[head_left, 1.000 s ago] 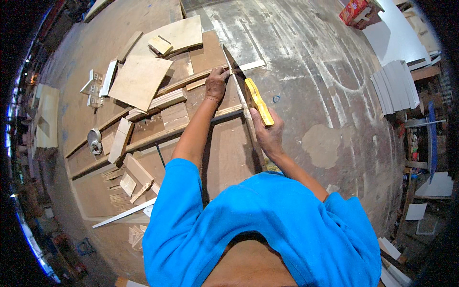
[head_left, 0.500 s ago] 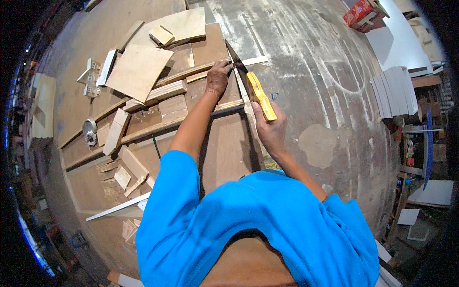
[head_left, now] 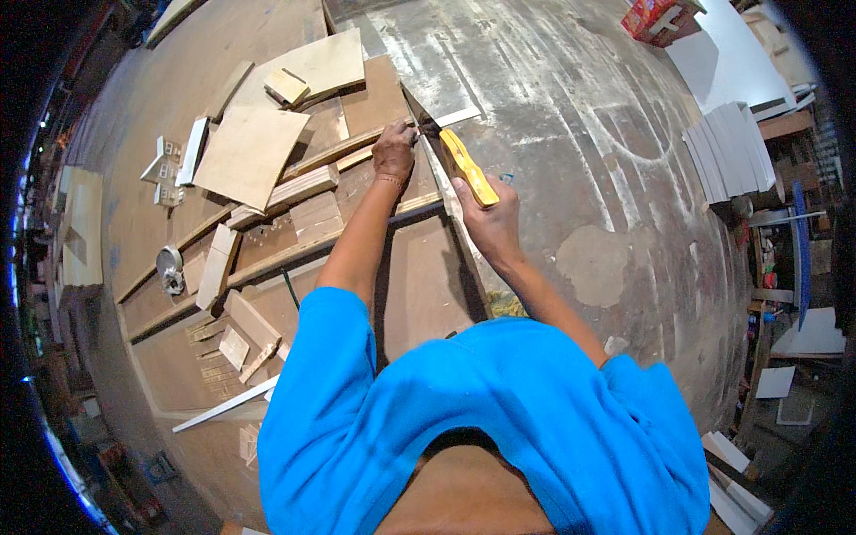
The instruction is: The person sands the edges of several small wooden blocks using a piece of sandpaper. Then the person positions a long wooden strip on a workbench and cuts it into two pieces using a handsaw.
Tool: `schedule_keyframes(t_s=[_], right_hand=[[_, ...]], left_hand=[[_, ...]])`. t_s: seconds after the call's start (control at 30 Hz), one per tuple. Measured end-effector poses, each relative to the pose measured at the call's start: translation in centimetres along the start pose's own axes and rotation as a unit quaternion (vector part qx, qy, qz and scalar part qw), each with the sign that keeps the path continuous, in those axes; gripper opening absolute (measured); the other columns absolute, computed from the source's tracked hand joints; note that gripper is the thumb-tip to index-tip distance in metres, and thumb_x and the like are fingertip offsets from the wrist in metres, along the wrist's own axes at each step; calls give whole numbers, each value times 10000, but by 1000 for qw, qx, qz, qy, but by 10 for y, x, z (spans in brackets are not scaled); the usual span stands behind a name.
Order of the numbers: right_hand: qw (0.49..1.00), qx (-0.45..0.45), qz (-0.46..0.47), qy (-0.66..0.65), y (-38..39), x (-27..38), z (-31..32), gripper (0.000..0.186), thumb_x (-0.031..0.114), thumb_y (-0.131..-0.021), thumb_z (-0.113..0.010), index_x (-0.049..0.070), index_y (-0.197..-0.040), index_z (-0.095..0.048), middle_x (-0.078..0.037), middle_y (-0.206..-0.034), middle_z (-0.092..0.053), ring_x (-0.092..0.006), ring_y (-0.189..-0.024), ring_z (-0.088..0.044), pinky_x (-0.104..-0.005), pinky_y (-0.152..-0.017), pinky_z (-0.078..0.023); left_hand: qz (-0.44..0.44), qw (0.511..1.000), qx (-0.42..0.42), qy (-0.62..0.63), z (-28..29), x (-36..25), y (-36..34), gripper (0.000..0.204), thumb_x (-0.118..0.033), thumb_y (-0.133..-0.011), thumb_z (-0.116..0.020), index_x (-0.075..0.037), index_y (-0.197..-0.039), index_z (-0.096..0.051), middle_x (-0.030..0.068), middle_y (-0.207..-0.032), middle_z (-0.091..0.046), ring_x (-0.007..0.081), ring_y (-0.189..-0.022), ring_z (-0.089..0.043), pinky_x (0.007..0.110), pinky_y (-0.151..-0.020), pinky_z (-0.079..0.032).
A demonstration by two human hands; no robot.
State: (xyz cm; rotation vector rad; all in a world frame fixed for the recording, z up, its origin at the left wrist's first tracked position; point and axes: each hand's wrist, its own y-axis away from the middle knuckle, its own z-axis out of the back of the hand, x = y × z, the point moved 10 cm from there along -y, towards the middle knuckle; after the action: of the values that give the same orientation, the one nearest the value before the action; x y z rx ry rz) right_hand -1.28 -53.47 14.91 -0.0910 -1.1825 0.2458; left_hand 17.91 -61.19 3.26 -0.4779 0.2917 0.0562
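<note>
A handsaw with a yellow handle (head_left: pixel 469 169) is in my right hand (head_left: pixel 492 221), its fingers wrapped round the grip. The saw's dark blade (head_left: pixel 419 111) points away from me and crosses a thin pale wooden strip (head_left: pixel 459 116). On the left side of the blade, my left hand (head_left: pixel 393 150) is closed on that strip, fingers bent close to the blade. The strip's free end sticks out to the right, past the edge of the wooden workbench. How deep the blade sits in the wood cannot be made out.
Long wooden rails (head_left: pixel 294 241) run across the workbench. Plywood sheets (head_left: pixel 250 153), a wood block (head_left: pixel 217 267), offcuts (head_left: pixel 254 325) and a metal disc-shaped item (head_left: pixel 169 267) lie to the left. Stacked white boards (head_left: pixel 729 153) and a red box (head_left: pixel 662 21) are at far right.
The saw and my right hand have shifted slightly forward, away from me, along the cut line. My left hand keeps its place on the strip. The whole view has swung a little.
</note>
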Motion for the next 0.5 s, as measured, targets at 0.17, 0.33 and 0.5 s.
schedule_keyframes(t_s=[0.17, 0.33, 0.5], right_hand=[[999, -3, -23, -30, 21, -5, 17, 183, 125, -772, -617, -39, -714, -561, -161, -589, -534, -226, -499, -542, -342, -483, -405], [1000, 8, -26, -11, -7, -7, 0, 236, 155, -766, -617, -30, -649, -531, -169, -569, -521, -263, -498, -539, -362, -484, -402], [998, 41, -2, 40, -29, -3, -21, 183, 137, -786, -616, -37, -741, -579, -96, -578, -527, -125, -512, -456, -299, -483, -369]], left_hand=[[-20, 999, -31, -37, 0, -8, -2, 123, -44, -662, -560, -109, -757, -603, 40, -806, -557, 229, -804, -549, 333, -650, -479], [-29, 999, -17, -30, -2, -6, -3, 153, -13, -644, -557, -110, -755, -596, 29, -830, -560, 225, -829, -545, 332, -658, -486], [-16, 999, -21, -24, 0, -7, -5, 159, -8, -638, -558, -107, -756, -598, 36, -826, -556, 232, -814, -544, 339, -647, -489]])
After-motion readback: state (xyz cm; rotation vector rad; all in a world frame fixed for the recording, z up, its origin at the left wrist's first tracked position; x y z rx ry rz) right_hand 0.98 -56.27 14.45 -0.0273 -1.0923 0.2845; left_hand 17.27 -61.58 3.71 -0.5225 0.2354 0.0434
